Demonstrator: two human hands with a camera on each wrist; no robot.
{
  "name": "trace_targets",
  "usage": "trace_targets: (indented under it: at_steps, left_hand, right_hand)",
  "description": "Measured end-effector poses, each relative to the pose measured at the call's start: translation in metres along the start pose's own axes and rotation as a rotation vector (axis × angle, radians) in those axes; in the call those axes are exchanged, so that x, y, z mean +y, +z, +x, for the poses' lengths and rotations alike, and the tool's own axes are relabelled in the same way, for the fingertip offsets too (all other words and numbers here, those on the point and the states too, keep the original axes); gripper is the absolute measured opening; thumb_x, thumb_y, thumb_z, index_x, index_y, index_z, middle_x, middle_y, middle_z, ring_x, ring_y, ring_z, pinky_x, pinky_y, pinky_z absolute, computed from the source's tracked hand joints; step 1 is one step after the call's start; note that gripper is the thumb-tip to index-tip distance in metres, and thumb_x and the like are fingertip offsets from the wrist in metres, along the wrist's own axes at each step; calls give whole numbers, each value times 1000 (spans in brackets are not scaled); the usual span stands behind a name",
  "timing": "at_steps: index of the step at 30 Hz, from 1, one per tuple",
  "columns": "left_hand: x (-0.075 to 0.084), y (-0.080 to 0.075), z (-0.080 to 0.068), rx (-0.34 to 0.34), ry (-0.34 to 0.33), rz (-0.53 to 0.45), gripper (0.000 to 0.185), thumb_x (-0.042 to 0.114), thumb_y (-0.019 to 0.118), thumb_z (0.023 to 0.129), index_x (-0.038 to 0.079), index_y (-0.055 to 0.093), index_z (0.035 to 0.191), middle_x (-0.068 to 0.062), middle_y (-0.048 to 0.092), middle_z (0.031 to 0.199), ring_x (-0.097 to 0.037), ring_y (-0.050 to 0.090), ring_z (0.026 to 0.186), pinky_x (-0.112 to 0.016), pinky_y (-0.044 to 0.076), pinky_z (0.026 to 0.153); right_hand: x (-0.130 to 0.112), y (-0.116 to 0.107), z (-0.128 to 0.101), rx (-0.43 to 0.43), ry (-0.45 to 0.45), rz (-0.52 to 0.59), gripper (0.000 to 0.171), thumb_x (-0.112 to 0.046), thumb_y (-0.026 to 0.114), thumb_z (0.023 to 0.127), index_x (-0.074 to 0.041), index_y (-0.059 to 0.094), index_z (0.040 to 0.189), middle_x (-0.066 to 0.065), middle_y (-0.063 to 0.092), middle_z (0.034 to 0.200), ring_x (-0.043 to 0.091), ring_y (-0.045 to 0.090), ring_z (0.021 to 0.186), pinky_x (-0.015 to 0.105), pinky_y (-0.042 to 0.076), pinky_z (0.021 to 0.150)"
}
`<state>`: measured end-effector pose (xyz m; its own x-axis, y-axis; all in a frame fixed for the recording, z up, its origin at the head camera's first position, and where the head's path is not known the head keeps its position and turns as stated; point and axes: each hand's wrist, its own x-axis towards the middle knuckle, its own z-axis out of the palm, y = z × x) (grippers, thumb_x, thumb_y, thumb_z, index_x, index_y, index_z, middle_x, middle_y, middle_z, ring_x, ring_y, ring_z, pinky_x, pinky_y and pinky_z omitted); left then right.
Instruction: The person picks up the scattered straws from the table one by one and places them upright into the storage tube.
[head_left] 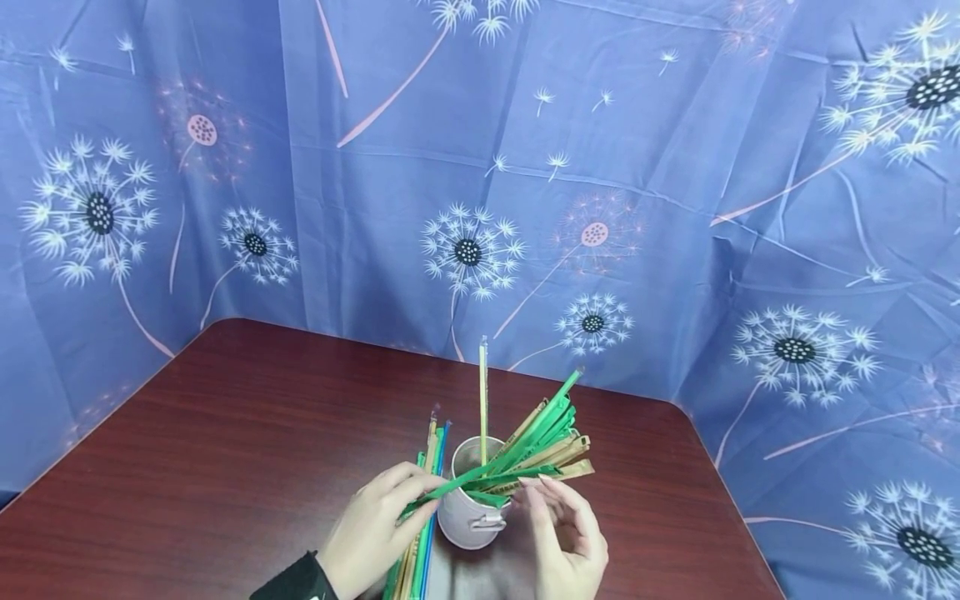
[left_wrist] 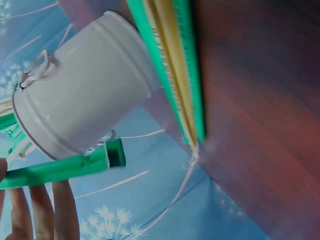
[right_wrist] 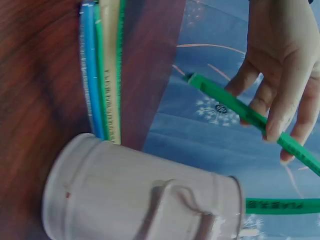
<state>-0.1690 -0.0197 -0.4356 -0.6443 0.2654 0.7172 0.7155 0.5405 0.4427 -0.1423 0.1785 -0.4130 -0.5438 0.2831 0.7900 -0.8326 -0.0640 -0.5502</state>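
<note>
Left hand: the left hand pinches one green straw near its lower end; fingers curled round it, thumb beneath.
Green straw: tilted, running from the left fingers up and to the right across the mouth of the white pail; its upper part lies among the straws in the pail.
Right hand: the right hand is just right of the pail, fingers loosely bent, tips at the fan of straws. Whether they grip a straw, cannot tell.
White pail: upright on the surface, between the two hands, with a small metal clasp at the front.
Pail contents: green and tan straws lean right; one thin straw stands near upright.
Loose bundle: green, tan and blue straws lie on the surface just left of the pail, under the left hand.
Backdrop: blue cloth with dandelion print.
</note>
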Motion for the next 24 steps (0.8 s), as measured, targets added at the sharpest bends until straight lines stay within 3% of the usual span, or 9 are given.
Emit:
trace_targets:
  at_steps: [4,12,15,18,24]
  left_hand:
    - [4,-2,3,24,83,15,35,7,80,79,26,71,107,14,63,98,-1,55,84,-12,42,69]
    - [8,-3,5,16,150,11,30,8,75,84,24,71,110,12,62,101,-3,54,87,-11,41,68]
    - [6,-2,5,34,218,-12,20,13,65,95,20,71,112,10,62,102,-5,55,89,-12,42,73]
    - [4,0,6,49,282,-36,20,18,53,103,17,70,114,7,62,103,-7,56,90,-14,43,77]
    - [1,0,6,45,326,-48,24,20,49,104,15,69,116,5,63,104,-9,57,92,-16,44,78]
  right_hand:
    - [-2,0,3,-91,-59,16,36,31,49,81,22,54,116,10,74,108,15,74,93,24,58,80]
    - [-2,2,6,-178,-144,97,34,26,54,84,26,50,118,17,71,115,20,72,104,24,56,87]
    - [-5,4,5,-138,-150,74,28,27,56,82,24,56,110,14,73,110,18,73,99,23,56,84]
    - [-8,6,3,-80,-133,24,23,29,57,79,22,60,100,9,76,101,14,75,90,20,57,78]
    - [-11,7,3,-53,-122,-8,21,30,56,78,20,61,95,4,76,92,9,74,80,18,57,71]
